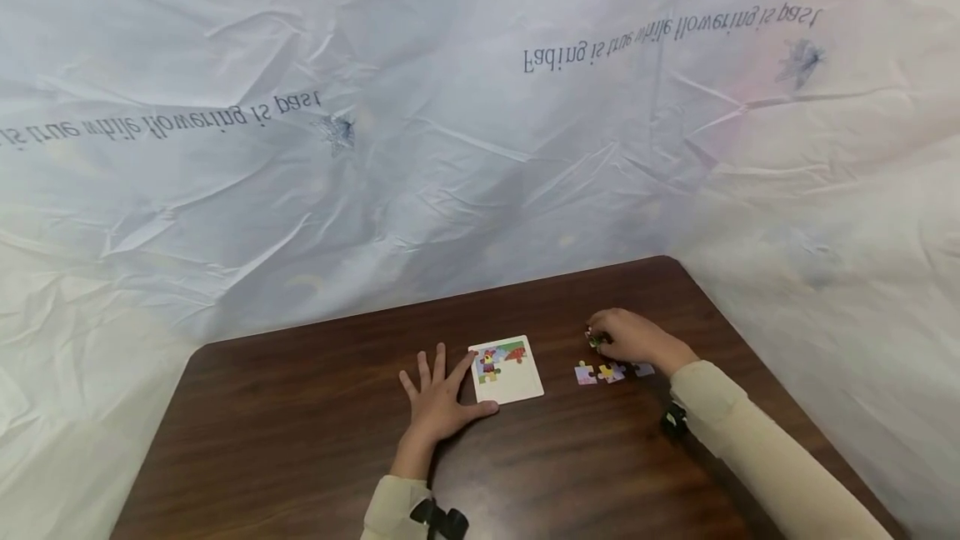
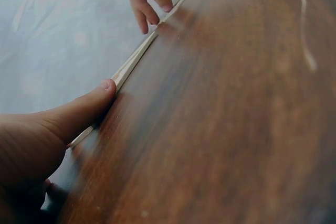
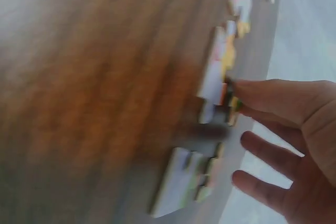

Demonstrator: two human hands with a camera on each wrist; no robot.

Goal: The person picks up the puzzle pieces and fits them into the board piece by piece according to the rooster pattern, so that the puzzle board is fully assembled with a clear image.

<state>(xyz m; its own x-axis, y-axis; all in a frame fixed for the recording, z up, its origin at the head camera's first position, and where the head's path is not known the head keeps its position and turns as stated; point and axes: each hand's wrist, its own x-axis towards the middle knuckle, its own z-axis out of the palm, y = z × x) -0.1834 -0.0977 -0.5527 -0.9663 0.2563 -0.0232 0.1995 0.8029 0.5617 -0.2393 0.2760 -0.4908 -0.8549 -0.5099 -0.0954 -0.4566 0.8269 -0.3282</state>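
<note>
Two hands are resting on a dark brown wooden worktop (image 1: pixel 300 440) backed by crinkled white sheeting (image 1: pixel 300 148) printed with upside-down lettering. The left hand (image 1: pixel 438 398) is lying flat with fingers spread wide, its thumb and forefinger touching the left edge of a white square puzzle board (image 1: pixel 508 370). The board is sitting near the middle of the worktop, towards the far edge, and is carrying a few coloured pieces joined in its far left corner. The right hand (image 1: pixel 626 336) is curling over a small puzzle piece (image 1: pixel 594 339) and is pinching it at the fingertips, close to the far right corner of the worktop. Three loose pieces (image 1: pixel 611 372) are lying in a short row just beside that hand, on its near side, between it and the board. Both forearms are wearing cream sleeves (image 1: pixel 757 448).
</note>
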